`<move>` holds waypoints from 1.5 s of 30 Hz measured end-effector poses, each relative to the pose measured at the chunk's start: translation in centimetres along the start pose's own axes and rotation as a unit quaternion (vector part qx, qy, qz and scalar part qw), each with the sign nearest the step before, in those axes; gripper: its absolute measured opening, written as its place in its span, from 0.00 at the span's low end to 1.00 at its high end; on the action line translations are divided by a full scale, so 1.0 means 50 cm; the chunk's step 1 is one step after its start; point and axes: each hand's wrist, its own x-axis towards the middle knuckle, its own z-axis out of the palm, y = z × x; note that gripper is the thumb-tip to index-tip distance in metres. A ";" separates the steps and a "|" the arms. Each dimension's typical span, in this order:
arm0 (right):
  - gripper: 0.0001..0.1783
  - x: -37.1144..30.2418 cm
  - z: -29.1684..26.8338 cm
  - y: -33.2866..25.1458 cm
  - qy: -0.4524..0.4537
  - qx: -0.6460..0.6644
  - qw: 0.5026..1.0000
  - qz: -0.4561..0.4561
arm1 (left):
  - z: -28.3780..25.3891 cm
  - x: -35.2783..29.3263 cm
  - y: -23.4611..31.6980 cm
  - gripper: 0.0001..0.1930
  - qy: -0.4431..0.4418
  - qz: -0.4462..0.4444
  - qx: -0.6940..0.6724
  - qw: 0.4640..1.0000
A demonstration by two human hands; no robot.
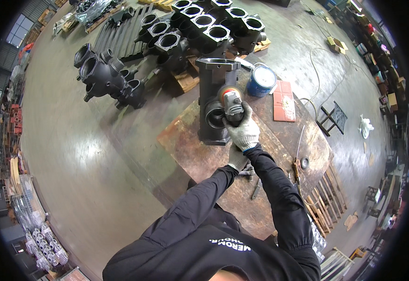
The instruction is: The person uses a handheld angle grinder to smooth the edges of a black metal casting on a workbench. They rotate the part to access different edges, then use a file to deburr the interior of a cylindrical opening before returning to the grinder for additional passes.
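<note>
Concrete floor (87,164) surrounds the work area. A brown-stained worktable (185,145) stands in front of the person. Beyond it, a group of black castings (192,35) with round, open flanged ends rests partly on pallets; a further black casting (102,77) lies on the floor to the left. A slatted wooden pallet (328,199) lies at the table's right side.

The workpiece, a dark tubular casting (208,84), is on the far part of the table, with a round side port facing up. Just right of it is a blue pail (258,89) with a pale lid; next, a flat red panel (279,100). A long-tubed gun (296,169) lies further right.

A grey angle grinder (233,104) is over the casting; disc contact cannot be confirmed. The gloved right hand (245,133) has its fingers clamped around the grinder. The gloved left hand (237,159) is below it, partly covered; its finger state cannot be determined. A small dark wheel (304,162) lies beside the gun.
</note>
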 end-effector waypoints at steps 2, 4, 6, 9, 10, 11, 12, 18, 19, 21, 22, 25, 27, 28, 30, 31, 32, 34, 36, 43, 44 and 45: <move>0.50 -0.003 -0.005 -0.006 -0.003 -0.003 1.000 0.001 | -0.002 -0.004 0.005 0.26 -0.020 -0.033 0.005 0.999; 0.50 -0.004 -0.007 -0.008 -0.005 -0.014 1.000 -0.004 | -0.002 -0.007 0.007 0.25 -0.015 -0.041 -0.046 0.998; 0.50 -0.002 -0.006 -0.008 -0.007 -0.019 1.000 -0.008 | -0.001 -0.007 0.008 0.24 -0.015 -0.031 -0.047 0.998; 0.51 0.005 0.001 -0.004 -0.005 -0.014 1.000 -0.011 | 0.001 0.001 0.005 0.21 -0.009 -0.025 -0.046 0.999; 0.51 0.008 0.005 -0.002 -0.005 -0.010 1.000 -0.008 | 0.002 0.005 0.003 0.20 0.002 -0.050 -0.095 0.994; 0.51 0.014 0.008 0.000 -0.013 -0.016 1.000 -0.002 | 0.003 0.010 0.001 0.19 0.006 -0.061 -0.105 0.993; 0.51 0.020 0.011 0.003 -0.023 -0.022 0.999 0.006 | 0.003 0.016 -0.002 0.19 0.010 -0.072 -0.115 0.991; 0.51 0.040 0.029 0.020 -0.022 -0.043 0.999 0.010 | 0.001 0.034 -0.018 0.20 -0.007 -0.123 -0.095 0.988; 0.51 0.040 0.030 0.023 -0.019 -0.048 0.999 0.007 | 0.001 0.034 -0.020 0.22 -0.011 -0.124 -0.104 0.987; 0.51 0.040 0.030 0.028 -0.024 -0.055 0.998 0.016 | 0.003 0.035 -0.026 0.24 -0.034 -0.139 -0.085 0.986; 0.51 0.039 0.029 0.030 -0.015 -0.052 0.999 0.000 | 0.004 0.036 -0.030 0.24 -0.036 -0.103 -0.088 0.990; 0.51 0.035 0.025 0.030 -0.024 -0.052 0.998 0.002 | 0.010 0.032 -0.039 0.24 -0.029 -0.091 -0.126 0.987; 0.51 0.028 0.020 0.025 -0.024 -0.052 0.998 -0.007 | 0.017 0.026 -0.043 0.24 -0.003 -0.033 -0.109 0.994; 0.51 0.026 0.017 0.022 -0.027 -0.056 0.998 -0.005 | 0.021 0.023 -0.043 0.24 0.011 -0.008 -0.100 0.995; 0.52 0.021 0.008 0.013 -0.024 -0.055 0.998 -0.023 | 0.027 0.013 -0.042 0.22 0.006 -0.046 -0.122 0.991; 0.52 0.019 0.002 0.008 -0.025 -0.058 0.998 -0.030 | 0.033 0.010 -0.040 0.21 0.007 -0.050 -0.143 0.988; 0.52 0.018 -0.004 0.003 -0.027 -0.056 0.997 -0.034 | 0.036 0.006 -0.037 0.20 0.007 -0.055 -0.165 0.985; 0.51 0.009 -0.016 -0.006 -0.035 -0.060 0.997 -0.038 | 0.046 0.001 -0.032 0.18 0.001 -0.049 -0.232 0.972; 0.51 0.007 -0.022 -0.015 -0.030 -0.056 0.997 -0.043 | 0.050 -0.004 -0.029 0.17 0.013 -0.021 -0.162 0.987; 0.51 0.019 -0.020 -0.012 -0.054 -0.075 0.995 -0.049 | 0.047 0.007 -0.059 0.17 -0.006 -0.068 -0.254 0.965; 0.51 0.021 -0.017 -0.008 -0.054 -0.076 0.994 -0.052 | 0.049 0.011 -0.065 0.19 -0.005 -0.072 -0.201 0.977; 0.52 0.029 -0.011 -0.004 -0.054 -0.077 0.994 -0.057 | 0.041 0.019 -0.070 0.23 -0.019 -0.074 -0.129 0.989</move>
